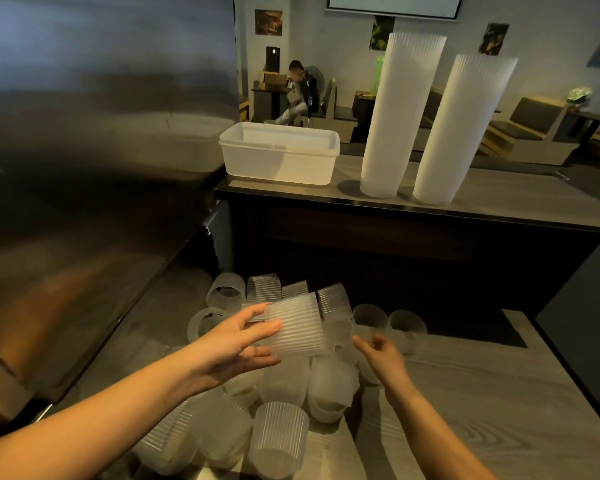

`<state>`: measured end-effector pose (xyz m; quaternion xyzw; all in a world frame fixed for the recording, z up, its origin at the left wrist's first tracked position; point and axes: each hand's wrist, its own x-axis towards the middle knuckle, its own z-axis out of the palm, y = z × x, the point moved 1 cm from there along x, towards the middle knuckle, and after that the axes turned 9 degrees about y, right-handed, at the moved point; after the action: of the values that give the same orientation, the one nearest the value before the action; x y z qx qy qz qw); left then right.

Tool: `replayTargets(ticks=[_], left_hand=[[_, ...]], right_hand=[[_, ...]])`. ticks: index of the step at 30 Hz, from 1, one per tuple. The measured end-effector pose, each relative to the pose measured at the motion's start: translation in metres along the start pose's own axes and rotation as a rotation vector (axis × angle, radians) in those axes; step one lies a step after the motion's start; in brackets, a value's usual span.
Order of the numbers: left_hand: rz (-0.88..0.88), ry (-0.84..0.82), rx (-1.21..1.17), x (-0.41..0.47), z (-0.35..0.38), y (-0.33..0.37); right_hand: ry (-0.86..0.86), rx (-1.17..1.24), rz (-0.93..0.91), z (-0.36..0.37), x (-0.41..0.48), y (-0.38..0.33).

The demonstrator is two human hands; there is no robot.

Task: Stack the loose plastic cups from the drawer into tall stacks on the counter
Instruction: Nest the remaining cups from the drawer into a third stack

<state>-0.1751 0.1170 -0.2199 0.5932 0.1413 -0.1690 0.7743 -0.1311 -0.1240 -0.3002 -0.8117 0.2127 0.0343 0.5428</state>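
Counts: 2 tall stacks on the counter (pixel 520 199). The left stack (pixel 395 116) and right stack (pixel 461 133) stand just beside each other, and both tilt to the right in view.

1 white tub (pixel 281 157) sits on the same counter, left of the stacks and apart from them. Its rim shows a double line. That could be two tubs nested, cannot tell. Only its own pale walls show inside.

Loose cups (pixel 281 434): fifteen or more in the drawer (pixel 465 393). An exact count isn't possible because they are translucent and overlap. Most lie on their sides in one pile over the drawer's left and middle. Two sit side by side at the pile's back right edge. The drawer is below and in front of the counter.

Left hand (pixel 236 344): holds 1 ribbed cup (pixel 297 327) sideways above the pile, thumb on the upper edge and fingers under the wall. The hand is half open around it.

Right hand (pixel 381 351): just right of the held cup, over the pile, fingers loosely curled with nothing visibly in them. Its fingertips are close to the cups; whether they touch isn't clear.

Rest: steel panel (pixel 84 133) fills the left side. 1 person (pixel 298 88) is seated in the room behind, and 4 posters (pixel 268 22) hang on the far wall.
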Motion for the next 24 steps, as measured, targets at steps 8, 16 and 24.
replayTargets(ticks=[8,16,24], left_hand=[[0.013,-0.001,-0.004,-0.001,0.0,0.005],[0.005,-0.01,0.002,-0.001,0.002,0.006],[0.006,-0.006,0.005,0.0,0.001,0.004]], right_hand=[[-0.12,0.35,0.175,0.008,0.005,-0.003],[-0.187,0.581,0.167,0.01,0.01,-0.002],[-0.156,0.681,-0.055,-0.015,-0.006,-0.021]])
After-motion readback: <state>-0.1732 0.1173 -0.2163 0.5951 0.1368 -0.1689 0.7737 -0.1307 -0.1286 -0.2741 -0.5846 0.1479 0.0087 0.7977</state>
